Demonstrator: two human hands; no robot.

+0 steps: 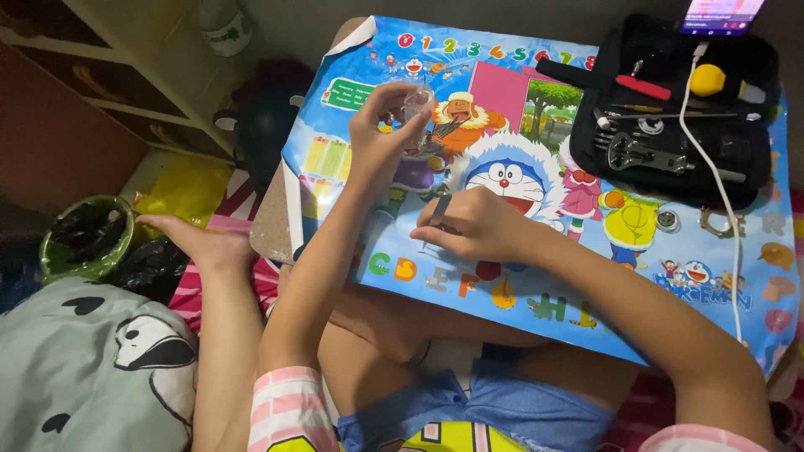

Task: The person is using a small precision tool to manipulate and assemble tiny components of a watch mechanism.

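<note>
My left hand [377, 134] is raised over the colourful cartoon mat [720, 276] on the small table, pinching a small clear plastic piece [417, 105] between thumb and fingers. Lower down, my right hand [469, 224] rests on the mat with its fingers closed on a small dark object [440, 206]; most of that object is hidden. The two hands are a short distance apart near the mat's middle.
An open black tool case [754, 159] with screwdrivers and a wrench [641, 153] lies at the table's far right. A phone [722, 15] trails a white cable [712, 167]. Two metal nuts [720, 222] lie nearby. Another person's hand [197, 241] rests left, by a green bin [84, 238].
</note>
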